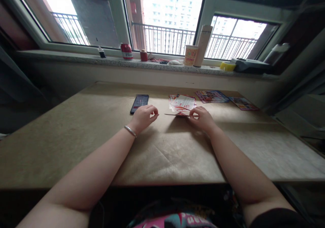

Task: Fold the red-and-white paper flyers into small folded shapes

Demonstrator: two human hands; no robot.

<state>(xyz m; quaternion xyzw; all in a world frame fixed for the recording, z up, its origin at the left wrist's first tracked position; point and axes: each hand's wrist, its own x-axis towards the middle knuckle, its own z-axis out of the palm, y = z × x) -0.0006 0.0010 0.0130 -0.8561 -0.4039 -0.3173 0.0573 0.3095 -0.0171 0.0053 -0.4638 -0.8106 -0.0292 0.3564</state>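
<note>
The right hand (201, 117) pinches the right end of a thin flat piece (170, 114) between thumb and fingers. The piece is seen nearly edge-on, in front of a pile of printed sheets (185, 102). Gripping one end presumably leaves the opposite end accessible to the left hand (145, 115). The left hand's thumb and forefinger curl toward each other, apart from the piece; whether they hold anything small cannot be determined. A bracelet (130, 131) encircles the left wrist.

The phone (139, 102) lies flat beyond the left hand, probably placed there for easy viewing. The sheets overlap loosely, within reach of the right hand. Farther right, two colorful leaflets (212, 96) lie on the surface (101, 136), apparently set aside to keep the near area available. Behind, the windowsill (83, 58) carries a can (126, 51), a paper cup (190, 55) and an upright flask (203, 45).
</note>
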